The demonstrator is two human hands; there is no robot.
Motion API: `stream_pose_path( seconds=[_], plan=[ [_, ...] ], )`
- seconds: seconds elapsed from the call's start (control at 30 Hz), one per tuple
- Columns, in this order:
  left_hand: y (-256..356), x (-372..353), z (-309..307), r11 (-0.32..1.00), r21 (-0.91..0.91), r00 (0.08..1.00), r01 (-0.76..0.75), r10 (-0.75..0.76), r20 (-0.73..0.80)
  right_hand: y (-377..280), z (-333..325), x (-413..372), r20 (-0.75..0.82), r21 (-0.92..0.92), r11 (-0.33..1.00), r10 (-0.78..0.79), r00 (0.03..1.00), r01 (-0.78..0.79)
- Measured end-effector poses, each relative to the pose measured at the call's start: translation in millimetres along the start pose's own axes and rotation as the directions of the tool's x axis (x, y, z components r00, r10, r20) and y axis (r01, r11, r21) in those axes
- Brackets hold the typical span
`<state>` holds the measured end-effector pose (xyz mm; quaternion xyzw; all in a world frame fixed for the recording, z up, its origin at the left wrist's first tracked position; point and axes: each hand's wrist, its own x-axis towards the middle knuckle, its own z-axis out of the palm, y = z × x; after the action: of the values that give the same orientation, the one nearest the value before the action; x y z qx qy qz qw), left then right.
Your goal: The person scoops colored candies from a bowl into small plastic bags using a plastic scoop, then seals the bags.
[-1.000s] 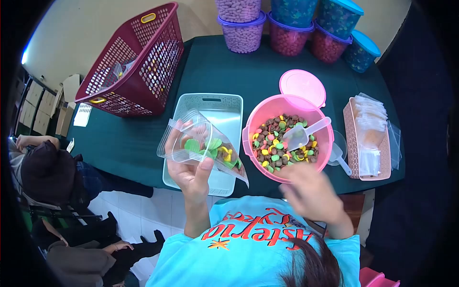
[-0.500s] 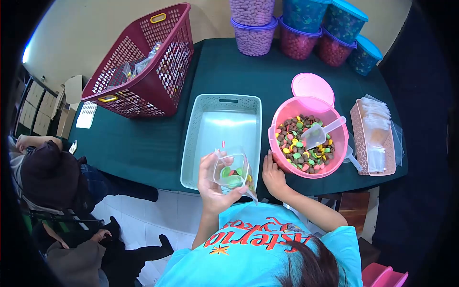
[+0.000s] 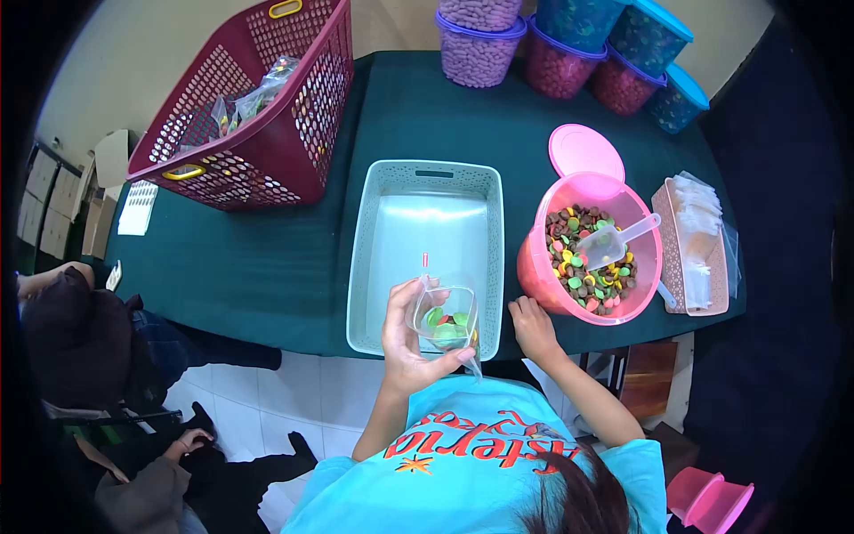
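Note:
My left hand (image 3: 411, 343) is wrapped round a clear plastic pouch (image 3: 447, 326) with a few green, red and brown candies in it. The pouch's mouth is open, above the front edge of a pale green tray (image 3: 359, 267). My right hand (image 3: 534, 327) rests at the table edge beside a pink tub (image 3: 536, 271), its fingers slightly apart and holding nothing that shows. Colourful candies (image 3: 578, 249) lie in the tub, which tilts toward the right, with a clear scoop (image 3: 605, 246) on top of them.
A maroon basket (image 3: 302, 151) with filled pouches stands at the back left. A pink lid (image 3: 587, 153) lies behind the tub. To the right is a pink basket (image 3: 708, 304) of empty bags (image 3: 698, 209). Stacked tubs (image 3: 476, 58) stand at the back. Two people sit at the left.
The view has shifted a little. The pink tub now leans more, and my right hand has moved slightly away from the green tray. The pouch stays in my left hand.

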<state>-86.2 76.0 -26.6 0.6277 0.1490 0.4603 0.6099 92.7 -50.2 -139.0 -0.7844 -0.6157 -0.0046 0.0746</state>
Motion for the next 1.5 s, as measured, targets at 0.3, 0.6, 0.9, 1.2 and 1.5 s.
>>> stream_pose_path(
  seconds=[0.3,0.6,0.9,1.2,1.5],
  plan=[
    [-7,16,0,1.0,0.006,1.0,0.021,-0.021,0.023,-34,-89,-19,-0.045,0.619,0.785,0.026,0.999,0.007],
    [-12,37,38,0.996,-0.046,0.996,0.08,-0.077,0.048,-4,-150,-33,-0.36,0.671,0.74,0.274,0.892,0.044],
    [-5,55,95,0.962,-0.259,0.997,0.083,-0.079,0.026,86,-168,-30,-0.522,0.595,0.794,0.261,0.812,0.127],
    [15,76,117,0.914,-0.387,0.978,-0.121,0.044,-0.202,190,-126,-10,-0.133,0.989,0.136,0.576,0.807,0.065],
    [3,96,155,0.961,-0.242,0.949,-0.13,0.05,-0.311,191,-63,20,-0.012,0.986,-0.153,0.335,0.942,0.067]
  ],
)
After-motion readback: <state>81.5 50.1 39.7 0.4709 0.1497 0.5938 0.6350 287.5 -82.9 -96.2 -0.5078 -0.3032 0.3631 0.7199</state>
